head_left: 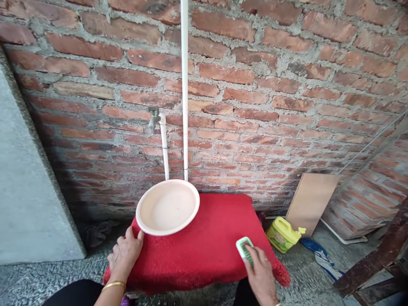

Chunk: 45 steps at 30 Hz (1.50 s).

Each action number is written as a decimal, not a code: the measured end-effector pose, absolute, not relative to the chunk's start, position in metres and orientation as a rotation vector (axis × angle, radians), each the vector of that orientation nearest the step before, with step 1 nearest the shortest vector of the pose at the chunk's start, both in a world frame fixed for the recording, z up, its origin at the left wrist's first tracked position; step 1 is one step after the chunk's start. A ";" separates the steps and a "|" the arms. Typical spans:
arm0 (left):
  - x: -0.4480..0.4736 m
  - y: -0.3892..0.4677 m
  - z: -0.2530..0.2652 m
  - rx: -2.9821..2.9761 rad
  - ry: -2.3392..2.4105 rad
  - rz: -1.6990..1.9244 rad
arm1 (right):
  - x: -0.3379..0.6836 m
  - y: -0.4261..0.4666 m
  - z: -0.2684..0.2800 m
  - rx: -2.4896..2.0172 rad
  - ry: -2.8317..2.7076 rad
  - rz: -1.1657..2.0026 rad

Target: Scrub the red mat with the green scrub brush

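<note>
A red cloth [204,250] covers the surface, draping over its near edge and down at the near right corner. The basin [186,214] sits on it at the far left corner, and that placing is the likeliest source of trouble: a tug on the cloth there could shift or tip it, as could a knock from the left hand [125,253], whose thumb is just beside the rim. That hand lies at the left edge, fingers loosely bent and somewhat spread; whether it pinches the cloth I cannot tell.

The right hand [261,272] is closed over a green and white brush [245,250], fingers wrapped on its back, near the right part of the near edge. Hard strokes could bunch the cloth or drag it, basin and all, since nothing visible pins it down on that side. A wet handle, if it is wet, might slip.

As for containers, the basin is wide and pale inside; I cannot tell whether clear water lies in it. A tap [154,117] stands higher, beyond the far edge. The yellow jug [283,233] is on the floor [306,276] past the right edge, apparently capped; its contents are hidden.
</note>
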<state>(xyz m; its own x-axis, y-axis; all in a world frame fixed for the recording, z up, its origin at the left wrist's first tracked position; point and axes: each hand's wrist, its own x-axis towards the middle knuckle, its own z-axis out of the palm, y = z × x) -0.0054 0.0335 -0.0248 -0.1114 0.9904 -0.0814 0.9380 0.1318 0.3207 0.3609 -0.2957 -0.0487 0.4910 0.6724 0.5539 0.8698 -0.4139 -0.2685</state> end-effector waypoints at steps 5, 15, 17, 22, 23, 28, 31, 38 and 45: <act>-0.005 0.034 -0.026 1.871 2.127 0.292 | 0.425 -0.342 -0.048 -2.376 -0.972 -0.682; -0.004 0.030 -0.016 1.876 2.138 0.247 | 0.277 -0.237 -0.042 -2.018 -1.490 -0.273; -0.004 0.029 -0.017 1.884 2.144 0.257 | 0.254 -0.224 -0.047 -1.968 -1.609 -0.236; -0.003 0.028 -0.021 1.920 2.149 0.271 | 0.270 -0.226 -0.053 -2.012 -1.618 -0.271; -0.002 0.028 -0.022 1.930 2.151 0.275 | 0.285 -0.232 -0.052 -2.043 -1.562 -0.293; 0.001 0.026 -0.024 1.928 2.171 0.307 | 0.373 -0.280 -0.049 -2.163 -1.206 -0.424; 0.001 0.026 -0.024 1.915 2.151 0.329 | 0.407 -0.303 -0.046 -2.249 -1.042 -0.507; -0.001 0.027 -0.023 1.910 2.131 0.345 | 0.330 -0.254 -0.035 -2.039 -1.324 -0.337; -0.002 0.029 -0.024 1.889 2.137 0.315 | 0.220 -0.201 -0.045 -1.886 -1.788 -0.175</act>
<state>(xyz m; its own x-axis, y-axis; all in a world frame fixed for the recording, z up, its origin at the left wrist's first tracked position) -0.0024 0.0291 -0.0240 -0.1122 0.9920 -0.0585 0.9330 0.1255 0.3373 0.2203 -0.2013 -0.0453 0.1153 0.8900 0.4411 0.9586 0.0167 -0.2842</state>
